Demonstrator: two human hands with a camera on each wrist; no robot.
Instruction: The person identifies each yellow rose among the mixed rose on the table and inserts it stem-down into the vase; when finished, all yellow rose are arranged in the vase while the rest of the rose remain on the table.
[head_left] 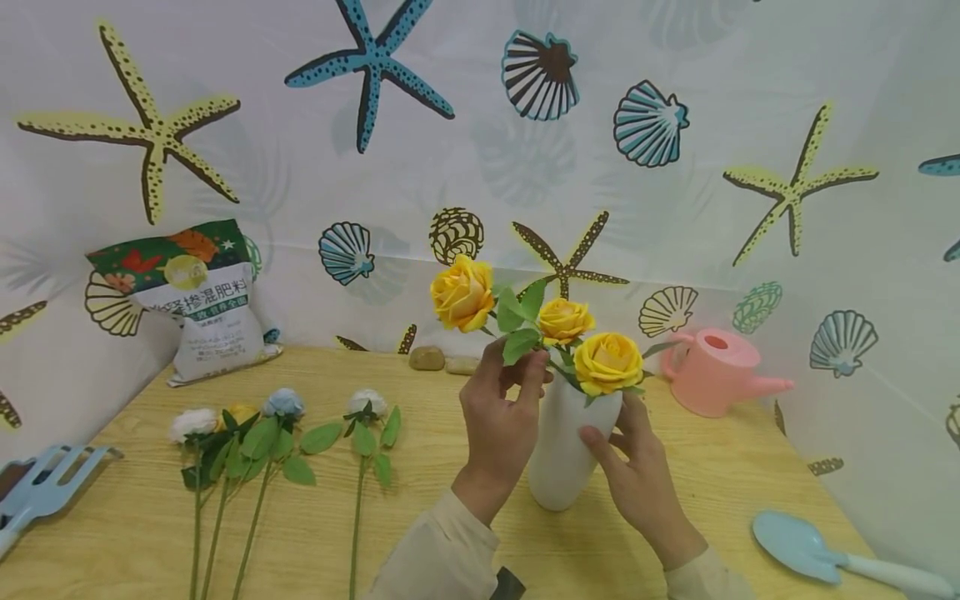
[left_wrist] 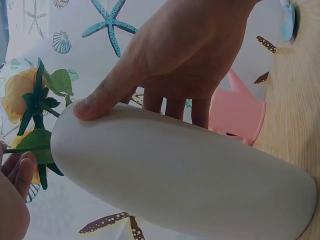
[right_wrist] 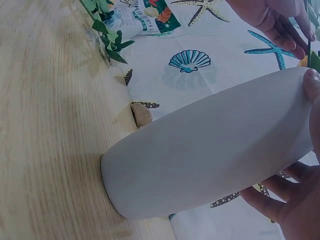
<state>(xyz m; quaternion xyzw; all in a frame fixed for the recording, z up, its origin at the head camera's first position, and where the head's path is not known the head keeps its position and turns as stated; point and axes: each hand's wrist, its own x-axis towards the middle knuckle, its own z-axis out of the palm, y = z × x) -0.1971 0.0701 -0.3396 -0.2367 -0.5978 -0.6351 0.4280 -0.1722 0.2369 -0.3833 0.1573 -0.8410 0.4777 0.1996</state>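
Note:
A white vase (head_left: 561, 454) stands on the wooden table, with yellow roses (head_left: 609, 363) in its mouth. My right hand (head_left: 643, 482) grips the vase near its rim; in the left wrist view the thumb of that right hand (left_wrist: 175, 55) lies along one side and the fingers reach behind. Above the rim, my left hand (head_left: 498, 429) pinches a green rose stem, seen more closely in the left wrist view as a stem (left_wrist: 17, 149) between the fingertips. Leaves hide part of that grip in the head view. The leftmost yellow rose (head_left: 462, 293) leans out to the left.
Several artificial flowers (head_left: 285, 403) lie at left, with a separate white one (head_left: 367, 402) nearer the vase. A fertilizer bag (head_left: 217, 312), stones (head_left: 427, 358) and a pink watering can (head_left: 708, 379) stand behind. A blue hand fork (head_left: 48, 487) and trowel (head_left: 798, 542) flank the table.

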